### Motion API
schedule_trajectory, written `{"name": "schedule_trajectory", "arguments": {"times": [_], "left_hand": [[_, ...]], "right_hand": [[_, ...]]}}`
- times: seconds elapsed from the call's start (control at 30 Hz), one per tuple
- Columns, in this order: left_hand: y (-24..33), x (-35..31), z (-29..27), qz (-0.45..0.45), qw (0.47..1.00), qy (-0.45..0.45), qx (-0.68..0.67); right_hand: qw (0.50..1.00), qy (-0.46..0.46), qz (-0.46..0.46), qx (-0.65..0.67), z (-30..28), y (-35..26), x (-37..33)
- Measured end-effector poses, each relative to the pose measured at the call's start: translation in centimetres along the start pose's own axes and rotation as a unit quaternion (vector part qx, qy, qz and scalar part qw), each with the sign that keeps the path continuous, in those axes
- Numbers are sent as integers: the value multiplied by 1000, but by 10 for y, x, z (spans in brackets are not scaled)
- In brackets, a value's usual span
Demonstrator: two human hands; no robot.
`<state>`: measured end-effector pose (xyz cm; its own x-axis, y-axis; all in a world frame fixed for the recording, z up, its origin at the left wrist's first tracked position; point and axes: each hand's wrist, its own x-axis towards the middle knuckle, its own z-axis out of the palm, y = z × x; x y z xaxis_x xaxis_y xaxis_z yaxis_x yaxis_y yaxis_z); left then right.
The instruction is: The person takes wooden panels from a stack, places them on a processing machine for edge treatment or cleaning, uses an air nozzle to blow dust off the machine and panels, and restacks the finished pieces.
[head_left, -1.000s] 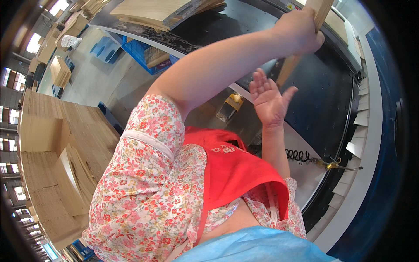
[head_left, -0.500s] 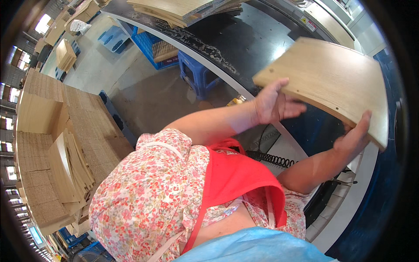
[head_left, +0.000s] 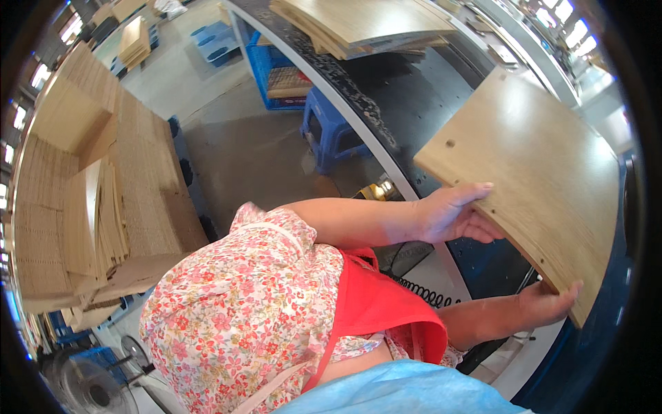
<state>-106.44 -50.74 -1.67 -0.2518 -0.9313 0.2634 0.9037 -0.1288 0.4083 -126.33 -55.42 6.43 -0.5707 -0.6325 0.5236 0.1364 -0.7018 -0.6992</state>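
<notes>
A light wood-grain panel (head_left: pixel 534 165) with small holes drilled along its near edge is held up over the right part of the black-topped machine table (head_left: pixel 407 90). My left hand (head_left: pixel 458 214) grips the near edge toward its left end, thumb on top and fingers curled beneath. Farther right, my right hand (head_left: pixel 548 303) clasps the same edge close to the corner, its thumb on the upper face. The fingers under the board are partly hidden.
Stacked panels (head_left: pixel 365 27) lie at the table's far end. Below stand a blue stool (head_left: pixel 327 131) and a blue crate (head_left: pixel 265 76). Large stacks of boards (head_left: pixel 138 165) rise at the left, with a fan (head_left: pixel 93 390) behind. A coiled black hose (head_left: pixel 427 293) hangs near my waist.
The panel has turned and come lower, its right corner nearer to me. Both hands have moved down with it, and the left now grips the edge more fully. The view has swung right.
</notes>
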Motion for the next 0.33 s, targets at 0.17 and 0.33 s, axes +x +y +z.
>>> {"name": "schedule_trajectory", "arguments": {"times": [0.17,0.33], "left_hand": [[65,-28,43,218,969,6,118],[131,-112,66,433,870,94,218]], "right_hand": [[953,-212,69,203,48,-6,-23],[801,-522,152,251,105,42,-57]]}}
